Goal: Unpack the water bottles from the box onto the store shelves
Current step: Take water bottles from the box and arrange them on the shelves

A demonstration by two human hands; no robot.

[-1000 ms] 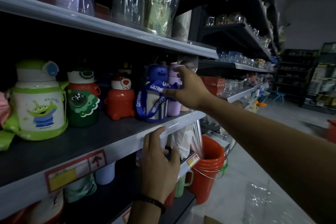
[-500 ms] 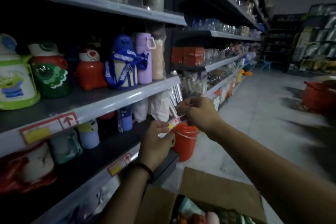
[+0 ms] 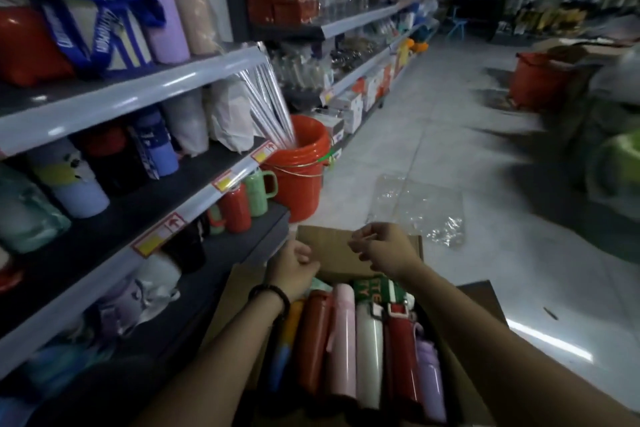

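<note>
The long grey metal shelves on my left are crowded on every tier with bottles and flasks, many in crinkly clear film. I judge the stocking well under way but far from finished.

The open brown cardboard box, matte with flaps folded outward, sits near me on the floor and still holds a full row. So most of the unpacking is left, and nothing is on its way to a shelf right now.

The water bottles lie side by side in the box, all slim smooth cylinders that look like hard, glossy plastic or coated metal. A dark red one lies to the left, a pale pink one beside it, then a white one, with a small lilac one at the right.

My left hand and right hand hover over the box's far end, above the bottles and touching none of them. The fingers of both are curled in, and the right thumb and forefinger are drawn together. Through the blur I cannot tell whether either hand holds anything small.
</note>
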